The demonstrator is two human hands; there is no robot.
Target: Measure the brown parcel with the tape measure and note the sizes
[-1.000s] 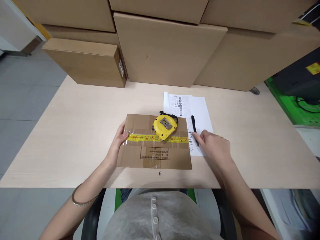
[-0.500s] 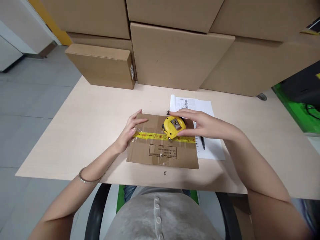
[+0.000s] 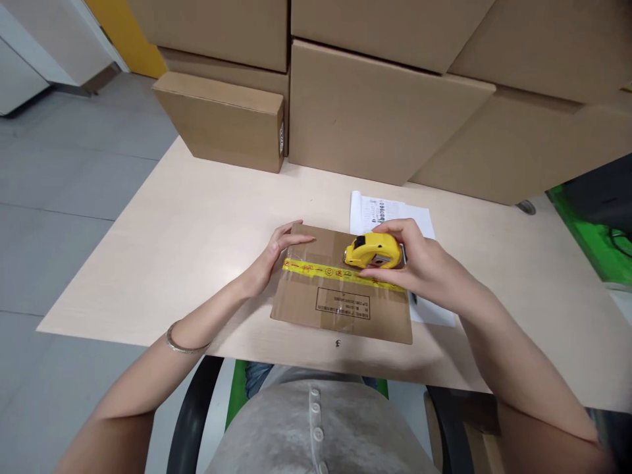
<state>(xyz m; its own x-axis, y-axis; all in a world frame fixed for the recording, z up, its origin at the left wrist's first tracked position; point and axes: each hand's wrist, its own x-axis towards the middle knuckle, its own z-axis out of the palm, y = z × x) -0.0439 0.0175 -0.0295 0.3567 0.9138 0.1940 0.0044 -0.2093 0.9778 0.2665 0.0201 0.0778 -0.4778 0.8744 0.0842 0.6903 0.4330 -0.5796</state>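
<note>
A flat cardboard box (image 3: 301, 299) lies on the table in front of me, with a strip of yellow printed tape across it and a printed black frame below. My left hand (image 3: 271, 260) grips its left edge, one finger stretched over the top face. Over the right part of the box, a yellow tape measure (image 3: 374, 251) is held on its side between the fingers and thumb of my right hand (image 3: 412, 260). I see no blade drawn out of it. Whether it touches the box I cannot tell.
White printed sheets (image 3: 419, 217) lie partly under the box's right side, with a dark pen (image 3: 413, 299) mostly hidden there. Large stacked cartons (image 3: 375, 112) wall off the table's back, and a smaller carton (image 3: 222, 125) stands at back left. A small dark mark (image 3: 338, 343) shows near the front edge.
My right hand has closed around the tape measure and turned it from lying flat-side up to its side. The left hand stays at the box's edge. The whole view has shifted slightly.
</note>
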